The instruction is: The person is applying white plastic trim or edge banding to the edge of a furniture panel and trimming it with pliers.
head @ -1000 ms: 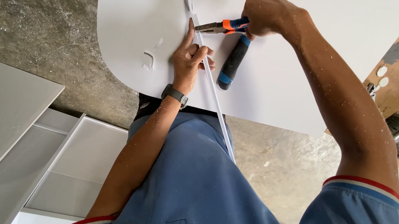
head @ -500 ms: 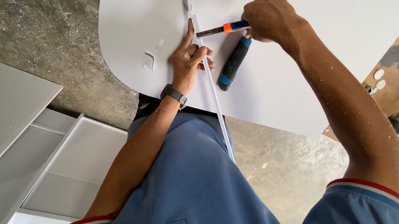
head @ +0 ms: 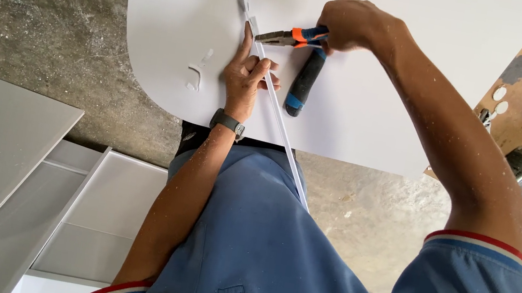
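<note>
Since earlier frame, pliers (head: 291, 36) shifted closer to strip end. White panel (head: 379, 117) looked stiff, slick. Thin white strip (head: 279, 125) seemed bendy, light; best pinched near end. Right hand (head: 352, 24) wrapped pliers handles; left hand (head: 250, 74) pinned strip on panel.

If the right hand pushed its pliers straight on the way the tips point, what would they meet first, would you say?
The right hand aims the pliers left, at the white strip by the left hand's raised fingertip. The strip probably comes first, though depth is unclear.
</note>
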